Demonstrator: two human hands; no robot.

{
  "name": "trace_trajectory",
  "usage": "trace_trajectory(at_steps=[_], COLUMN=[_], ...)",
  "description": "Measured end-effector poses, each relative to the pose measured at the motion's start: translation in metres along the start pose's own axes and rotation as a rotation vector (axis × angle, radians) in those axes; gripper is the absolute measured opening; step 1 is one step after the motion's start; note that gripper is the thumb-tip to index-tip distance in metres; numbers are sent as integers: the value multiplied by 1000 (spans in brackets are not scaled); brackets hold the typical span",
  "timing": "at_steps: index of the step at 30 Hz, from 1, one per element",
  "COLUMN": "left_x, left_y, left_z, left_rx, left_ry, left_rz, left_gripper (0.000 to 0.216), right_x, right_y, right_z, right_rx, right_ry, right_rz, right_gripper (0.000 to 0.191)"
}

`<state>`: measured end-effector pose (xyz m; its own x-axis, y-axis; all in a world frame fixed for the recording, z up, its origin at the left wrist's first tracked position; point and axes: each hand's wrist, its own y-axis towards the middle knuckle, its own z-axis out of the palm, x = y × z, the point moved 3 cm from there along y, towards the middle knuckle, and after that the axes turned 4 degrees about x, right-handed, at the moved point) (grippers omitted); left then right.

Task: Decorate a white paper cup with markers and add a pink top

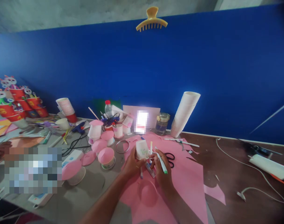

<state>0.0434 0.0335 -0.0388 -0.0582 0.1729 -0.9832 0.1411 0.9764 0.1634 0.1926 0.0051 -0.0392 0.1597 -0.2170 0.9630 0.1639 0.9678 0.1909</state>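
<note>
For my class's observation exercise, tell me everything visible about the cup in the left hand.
The cup is white and paper-like, with green marks on its side. The left hand holds it, slightly tilted, above the pink sheet; which end is up is unclear. The right hand is close, contact uncertain.

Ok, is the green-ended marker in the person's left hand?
No, the right hand holds the green-ended marker, while the left hand holds the white cup.
</note>
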Motion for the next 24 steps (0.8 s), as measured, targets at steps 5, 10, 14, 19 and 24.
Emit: trace_trajectory(at_steps=[5, 10, 14, 19, 24], left_x=[4, 6, 5, 4, 8], left_y=[0, 1, 0, 0, 1], left_z=[-1, -1, -1, -2, -3], left_rx=[-6, 0, 0, -20, -19], left_ry=[4, 5, 2, -3, -57], left_rz=[-19, -14, -19, -38, -40], left_gripper=[70, 64, 65, 68, 64], right_x=[0, -2, -2, -1, -5], right_y=[0, 1, 0, -3, -4], right_z=[1, 2, 1, -1, -5], right_rx=[-3, 9, -2, -38, -64], right_ry=[5, 14, 6, -46, -168], right_rz=[-18, -10, -20, -111, -167], right_gripper=[46, 46, 46, 42, 40])
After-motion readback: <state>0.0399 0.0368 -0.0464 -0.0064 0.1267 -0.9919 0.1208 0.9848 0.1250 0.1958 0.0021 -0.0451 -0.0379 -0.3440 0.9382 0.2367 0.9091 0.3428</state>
